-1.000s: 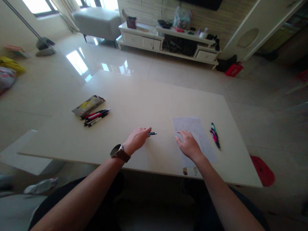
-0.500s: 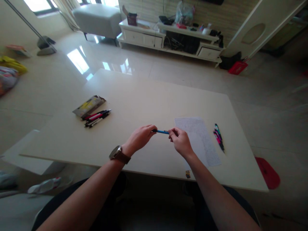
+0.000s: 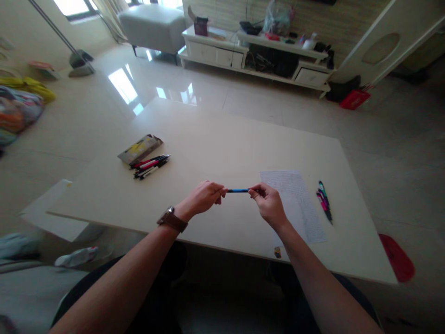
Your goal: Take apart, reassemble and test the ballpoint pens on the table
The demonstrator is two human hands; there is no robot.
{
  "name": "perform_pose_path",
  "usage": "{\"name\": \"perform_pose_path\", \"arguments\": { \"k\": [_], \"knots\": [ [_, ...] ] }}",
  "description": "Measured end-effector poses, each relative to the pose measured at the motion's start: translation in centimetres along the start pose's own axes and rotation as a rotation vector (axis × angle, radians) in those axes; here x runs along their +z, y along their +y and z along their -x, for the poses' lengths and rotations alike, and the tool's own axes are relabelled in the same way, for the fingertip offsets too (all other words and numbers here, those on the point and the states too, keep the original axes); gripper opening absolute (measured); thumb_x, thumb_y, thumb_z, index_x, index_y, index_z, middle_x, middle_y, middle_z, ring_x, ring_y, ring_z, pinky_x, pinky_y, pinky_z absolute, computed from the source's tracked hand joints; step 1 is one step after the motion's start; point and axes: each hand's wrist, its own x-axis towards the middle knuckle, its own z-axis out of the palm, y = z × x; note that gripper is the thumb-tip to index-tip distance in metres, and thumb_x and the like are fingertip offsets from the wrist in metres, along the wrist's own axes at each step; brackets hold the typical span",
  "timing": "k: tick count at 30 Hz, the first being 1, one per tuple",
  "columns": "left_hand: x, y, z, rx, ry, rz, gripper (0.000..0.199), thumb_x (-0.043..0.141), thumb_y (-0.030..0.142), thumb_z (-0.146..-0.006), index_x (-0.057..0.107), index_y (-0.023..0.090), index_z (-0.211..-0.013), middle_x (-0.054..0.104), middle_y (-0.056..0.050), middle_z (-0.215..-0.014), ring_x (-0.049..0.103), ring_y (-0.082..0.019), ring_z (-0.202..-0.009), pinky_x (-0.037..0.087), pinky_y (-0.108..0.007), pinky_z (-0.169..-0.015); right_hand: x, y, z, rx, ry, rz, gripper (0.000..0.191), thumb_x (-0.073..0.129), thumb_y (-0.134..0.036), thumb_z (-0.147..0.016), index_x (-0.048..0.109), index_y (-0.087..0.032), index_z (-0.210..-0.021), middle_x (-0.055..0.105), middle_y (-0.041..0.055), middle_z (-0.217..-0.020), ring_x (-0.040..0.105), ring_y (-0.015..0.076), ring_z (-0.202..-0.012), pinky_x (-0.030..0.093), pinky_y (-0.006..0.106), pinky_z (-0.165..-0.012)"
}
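Note:
A blue pen (image 3: pixel 238 190) with dark ends is held level between my two hands above the white table (image 3: pixel 215 144). My left hand (image 3: pixel 208 195), with a watch (image 3: pixel 171 218) on its wrist, pinches the pen's left end. The right end sits in the fingertips of my right hand (image 3: pixel 268 202), which hide its tip. Beneath and beside my right hand lies a sheet of paper (image 3: pixel 292 204) covered in lines of writing. Several pens (image 3: pixel 324 202), pink, teal and dark, rest in a small group to the right of the sheet.
At the table's left lie a flattish box (image 3: pixel 140 148) and a bunch of pens (image 3: pixel 150 167). A small sticker-like piece (image 3: pixel 277 252) is near the front edge. Beyond the table stand a white TV cabinet (image 3: pixel 215 55) and a grey ottoman (image 3: pixel 155 28). A red stool seat (image 3: pixel 396 257) is at right.
The view has shifted, so the table and its things appear a little farther right. Both hands still grip the pen, which has turned slightly; the left fingers have changed their hold.

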Motion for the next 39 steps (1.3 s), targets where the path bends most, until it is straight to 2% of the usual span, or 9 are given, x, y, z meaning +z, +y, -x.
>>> {"name": "perform_pose_path", "arguments": {
  "k": [6, 9, 12, 18, 24, 28, 32, 36, 39],
  "knots": [
    [0.5, 0.6, -0.9, -0.056, 0.126, 0.509, 0.031, 0.065, 0.043, -0.088, 0.069, 0.014, -0.092, 0.074, -0.006, -0.082, 0.066, -0.013, -0.066, 0.051, -0.026, -0.065, 0.7, 0.4, -0.3, 0.067, 0.058, -0.19, 0.02, 0.075, -0.031, -0.076, 0.061, -0.019, -0.083, 0.065, 0.0029, -0.079, 0.062, 0.0171, -0.074, 0.048, 0.03, -0.069],
    [0.6, 1.1, -1.3, -0.09, 0.201, 0.671, 0.034, 0.075, 0.042, -0.079, 0.071, 0.013, -0.094, 0.074, -0.006, -0.081, 0.066, -0.014, -0.068, 0.052, -0.027, -0.07, 0.7, 0.3, -0.2, 0.139, -0.06, -0.155, 0.025, 0.075, -0.036, -0.076, 0.059, -0.019, -0.086, 0.066, 0.0039, -0.082, 0.064, 0.0184, -0.077, 0.051, 0.032, -0.072],
    [0.8, 1.0, -1.4, -0.1, 0.26, 0.73, 0.034, 0.074, 0.045, -0.08, 0.068, 0.013, -0.092, 0.073, -0.007, -0.086, 0.067, -0.015, -0.078, 0.051, -0.027, -0.073, -0.1, 0.5, 0.2, 0.124, -0.23, 0.143, 0.032, 0.076, -0.037, -0.077, 0.063, -0.02, -0.1, 0.068, 0.008, -0.104, 0.065, 0.0222, -0.097, 0.052, 0.037, -0.086],
    [1.2, -0.1, -1.4, -0.113, 0.256, 0.885, 0.036, 0.058, 0.053, -0.091, 0.056, 0.017, -0.094, 0.07, -0.005, -0.085, 0.068, -0.017, -0.086, 0.054, -0.031, -0.078, -1.9, 3.6, 1.4, 0.124, -0.304, 0.799, 0.042, 0.067, -0.033, -0.084, 0.059, -0.012, -0.12, 0.059, 0.0184, -0.127, 0.052, 0.032, -0.124, 0.04, 0.047, -0.108],
    [1.5, 0.0, -1.1, -0.091, 0.219, 0.547, 0.036, 0.047, 0.052, -0.097, 0.061, 0.019, -0.1, 0.048, 0.005, -0.063, 0.044, -0.008, -0.05, 0.035, -0.021, -0.05, -1.9, 4.0, 1.5, 0.126, -0.216, 0.87, 0.044, 0.063, -0.035, -0.087, 0.059, -0.011, -0.125, 0.053, 0.0196, -0.138, 0.044, 0.0355, -0.133, 0.036, 0.048, -0.111],
    [2.6, 0.1, -0.8, 0.087, 0.069, 0.158, 0.029, 0.051, 0.04, -0.097, 0.07, 0.02, -0.105, 0.056, -0.002, -0.086, 0.052, -0.012, -0.073, 0.044, -0.026, -0.067, -1.5, 1.8, 0.7, 0.015, -0.071, 0.573, 0.033, 0.048, -0.038, -0.097, 0.064, -0.015, -0.112, 0.067, 0.0139, -0.117, 0.058, 0.0282, -0.114, 0.044, 0.042, -0.1],
    [3.9, 0.0, -0.7, 0.195, 0.011, 0.013, 0.029, 0.051, 0.019, -0.094, 0.069, 0.022, -0.117, 0.053, -0.006, -0.101, 0.055, -0.015, -0.088, 0.047, -0.031, -0.085, -0.7, 0.2, 0.5, 0.116, -0.151, 0.177, 0.048, 0.035, -0.053, -0.102, 0.067, -0.017, -0.096, 0.07, 0.0063, -0.08, 0.065, 0.0187, -0.074, 0.047, 0.03, -0.069],
    [4.1, -0.5, -0.7, 0.203, 0.004, 0.005, 0.034, 0.056, 0.015, -0.092, 0.065, 0.025, -0.123, 0.056, -0.004, -0.098, 0.056, -0.015, -0.088, 0.047, -0.031, -0.084, -0.1, -0.3, 0.7, 0.103, -0.222, 0.235, 0.047, 0.046, -0.049, -0.099, 0.063, -0.018, -0.069, 0.062, 0.0025, -0.059, 0.055, 0.0141, -0.054, 0.037, 0.028, -0.055],
    [3.8, -0.6, -0.6, 0.173, 0.041, 0.018, 0.032, 0.06, 0.015, -0.09, 0.063, 0.024, -0.121, 0.061, -0.003, -0.098, 0.06, -0.015, -0.088, 0.047, -0.031, -0.082, -0.1, -0.1, 0.6, 0.081, -0.201, 0.22, 0.027, 0.058, -0.038, -0.092, 0.063, -0.019, -0.073, 0.063, 0.0009, -0.064, 0.056, 0.0138, -0.059, 0.039, 0.027, -0.058]
  ]
}}
